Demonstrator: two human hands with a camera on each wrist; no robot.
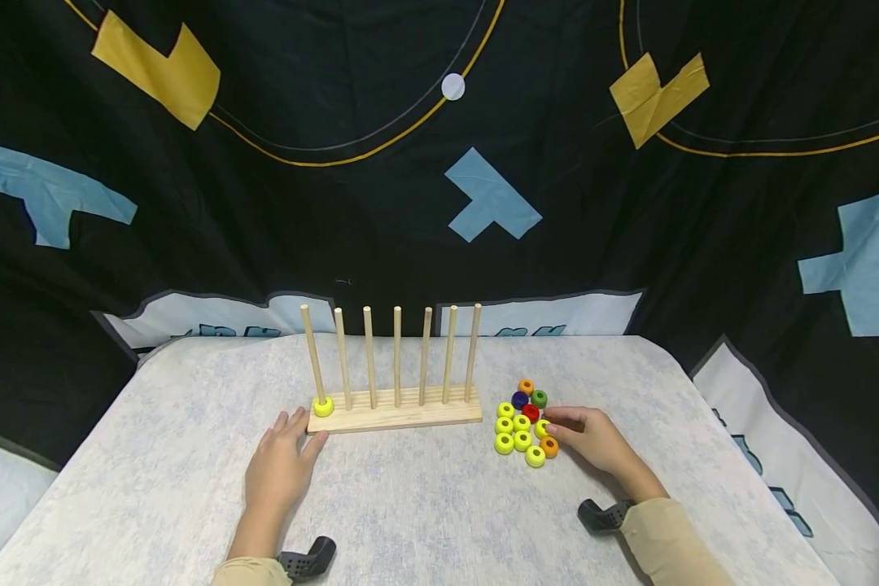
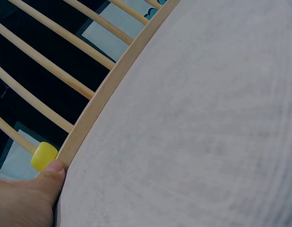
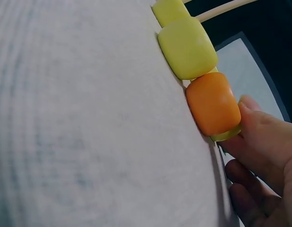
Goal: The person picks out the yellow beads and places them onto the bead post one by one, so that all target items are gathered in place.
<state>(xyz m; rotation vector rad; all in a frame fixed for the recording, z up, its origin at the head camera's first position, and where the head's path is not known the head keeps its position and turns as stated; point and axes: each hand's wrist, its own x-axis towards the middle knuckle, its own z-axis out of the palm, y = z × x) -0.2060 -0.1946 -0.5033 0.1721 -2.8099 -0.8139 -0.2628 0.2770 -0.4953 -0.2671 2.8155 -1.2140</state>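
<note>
A wooden peg rack [image 1: 395, 418] with several upright pegs stands on the table. One yellow bead [image 1: 323, 406] sits at the foot of its leftmost peg. My left hand [image 1: 278, 468] holds the rack's left end, the thumb at the front corner near that bead in the left wrist view. To the right of the rack lies a cluster of loose beads. My right hand [image 1: 593, 443] pinches a yellow bead [image 1: 541, 429] at the cluster's right side between thumb and fingers. In the right wrist view, an orange bead [image 3: 213, 104] mostly hides the pinched one.
Several yellow beads [image 1: 504, 426] lie left of the right hand. A red bead [image 1: 531, 413], a dark blue bead [image 1: 520, 400], a green bead [image 1: 538, 398] and an orange bead [image 1: 526, 387] lie behind them. A black curtain [image 1: 381, 236] hangs behind the table [image 1: 410, 513].
</note>
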